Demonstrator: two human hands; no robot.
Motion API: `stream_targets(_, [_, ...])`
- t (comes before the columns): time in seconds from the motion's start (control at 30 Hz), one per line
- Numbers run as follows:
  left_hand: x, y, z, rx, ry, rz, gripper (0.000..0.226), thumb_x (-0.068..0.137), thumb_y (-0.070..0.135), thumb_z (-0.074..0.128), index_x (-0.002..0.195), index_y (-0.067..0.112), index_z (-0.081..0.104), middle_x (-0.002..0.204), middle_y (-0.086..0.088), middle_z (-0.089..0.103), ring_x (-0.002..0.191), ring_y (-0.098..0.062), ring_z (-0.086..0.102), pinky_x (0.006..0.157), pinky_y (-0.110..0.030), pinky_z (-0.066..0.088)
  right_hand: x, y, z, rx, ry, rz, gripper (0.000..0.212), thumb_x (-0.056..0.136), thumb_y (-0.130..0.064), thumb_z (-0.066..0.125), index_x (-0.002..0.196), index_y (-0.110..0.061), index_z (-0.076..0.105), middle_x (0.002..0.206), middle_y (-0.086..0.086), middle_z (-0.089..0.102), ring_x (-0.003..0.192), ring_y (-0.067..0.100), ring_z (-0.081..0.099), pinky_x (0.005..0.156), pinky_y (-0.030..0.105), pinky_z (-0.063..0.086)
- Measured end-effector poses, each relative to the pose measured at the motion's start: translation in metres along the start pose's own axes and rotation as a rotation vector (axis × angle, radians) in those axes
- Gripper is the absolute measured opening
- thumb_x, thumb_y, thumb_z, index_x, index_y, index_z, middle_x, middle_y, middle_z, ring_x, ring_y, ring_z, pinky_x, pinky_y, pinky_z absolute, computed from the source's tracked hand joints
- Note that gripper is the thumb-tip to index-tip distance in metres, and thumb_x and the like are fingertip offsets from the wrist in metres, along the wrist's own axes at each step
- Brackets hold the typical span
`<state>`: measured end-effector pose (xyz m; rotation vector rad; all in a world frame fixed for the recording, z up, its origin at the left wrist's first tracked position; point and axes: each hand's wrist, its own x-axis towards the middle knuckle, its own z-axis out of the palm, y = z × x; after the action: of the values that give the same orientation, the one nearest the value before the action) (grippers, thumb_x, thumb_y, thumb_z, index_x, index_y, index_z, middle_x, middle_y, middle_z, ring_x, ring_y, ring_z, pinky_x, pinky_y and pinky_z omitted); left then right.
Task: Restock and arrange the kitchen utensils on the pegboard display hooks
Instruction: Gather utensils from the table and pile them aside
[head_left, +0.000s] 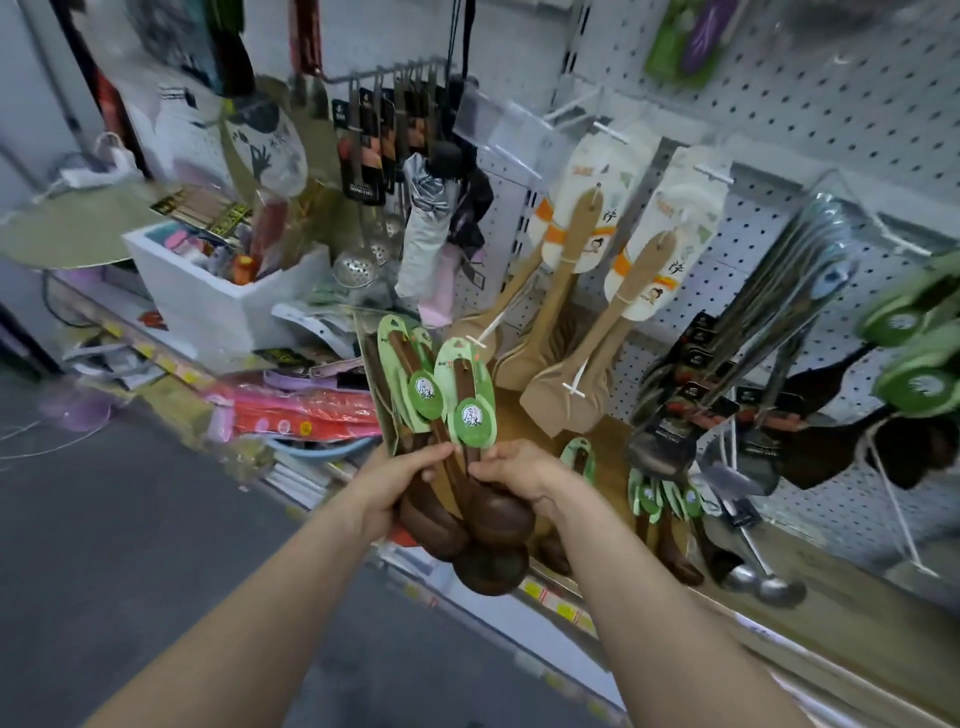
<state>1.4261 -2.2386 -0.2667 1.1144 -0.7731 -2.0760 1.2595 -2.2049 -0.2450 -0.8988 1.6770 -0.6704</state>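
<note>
Both hands grip dark wooden ladles: left hand w/ the bundle, right hand on one handle. Stiff, light; card tags flimsy, so hold by handles.

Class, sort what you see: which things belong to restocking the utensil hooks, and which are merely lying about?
Job: dark wooden ladles, gripped by left hand and right hand; pegboard; hanging wooden spatulas.
Lying about: folded umbrella; white box; pink packets.
</note>
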Motion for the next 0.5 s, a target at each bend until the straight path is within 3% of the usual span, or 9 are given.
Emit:
stream_targets(0.17, [-0.01, -0.013, -0.023, 0.015, 0.041, -0.074, 0.052, 0.074, 0.011, 0.077, 0.121, -0.004, 0.061, 0.051, 0.001, 0.053, 0.042, -0.011, 0.048, 0.049, -0.023, 0.049, -0.007, 0.007, 0.02, -0.082, -0.019, 0.036, 0.026, 0.091, -0.005, 0.066, 0.069, -0.015, 0.056, 0.068, 0.001, 0.058, 0.058, 0.01, 0.051, 0.05, 0.013, 0.044])
stream_targets(0.27, [-0.015, -0.019, -0.03, 0.009, 0.049, -0.055, 0.048, 0.075, 0.008, 0.077, 0.118, -0.006, 0.062, 0.055, 0.002, 0.06, 0.045, -0.008, 0.044, 0.049, -0.02, 0.047, -0.009, 0.016, 0.028, -0.093, -0.012, 0.04, 0.022, 0.089, -0.009, 0.069, 0.072, -0.017, 0.057, 0.07, 0.0, 0.062, 0.063, 0.012, 0.055, 0.064, 0.023, 0.047])
stream_targets(0.37, [-0.021, -0.016, -0.028, 0.003, 0.042, -0.039, 0.054, 0.069, 0.013, 0.082, 0.116, -0.004, 0.063, 0.071, -0.004, 0.066, 0.044, -0.007, 0.044, 0.048, -0.021, 0.047, -0.015, 0.021, 0.027, 0.001, 0.02, 0.015, 0.02, 0.085, -0.005, 0.073, 0.076, -0.016, 0.059, 0.073, 0.003, 0.065, 0.064, 0.012, 0.059, 0.066, 0.025, 0.051])
stream_targets(0.5, [-0.026, -0.003, -0.005, 0.031, -0.009, -0.028, 0.046, 0.075, 0.013, 0.079, 0.116, -0.004, 0.063, 0.058, -0.005, 0.055, 0.04, -0.01, 0.046, 0.048, -0.02, 0.047, -0.029, 0.019, 0.015, 0.136, 0.106, -0.001, 0.018, 0.08, -0.006, 0.078, 0.089, -0.009, 0.063, 0.088, 0.012, 0.068, 0.073, 0.018, 0.062, 0.08, 0.034, 0.055])
